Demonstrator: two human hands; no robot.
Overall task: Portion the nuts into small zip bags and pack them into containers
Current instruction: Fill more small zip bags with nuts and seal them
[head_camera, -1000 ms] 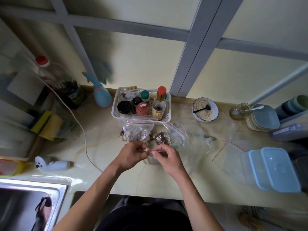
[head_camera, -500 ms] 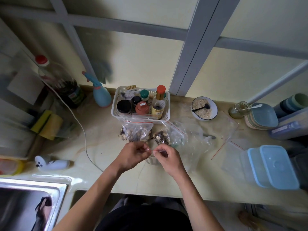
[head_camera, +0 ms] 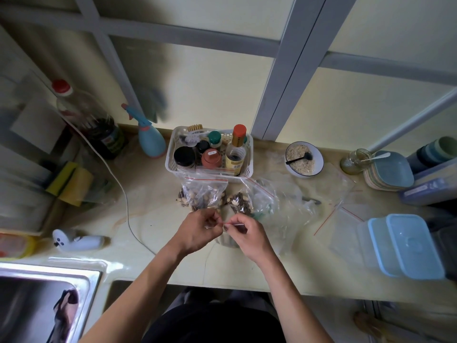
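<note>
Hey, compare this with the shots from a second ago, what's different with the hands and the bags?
Almost nothing. Both hands, left and right, still pinch the top edge of the small zip bag between them; no visible shift. The filled nut bag and blue-lidded containers stayed put.

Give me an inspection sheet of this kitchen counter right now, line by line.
Surface: pale counter, sink at left.
Job's things: small zip bag pinched at its seal by both hands; filled nut bag behind; blue-lidded containers at right.
Clutter: condiment basket, oat bowl, spray bottle, sponges.
Grippers: left hand and right hand both pinching.
Cables: white cord across the counter.
Surroundings: window frame behind.
</note>
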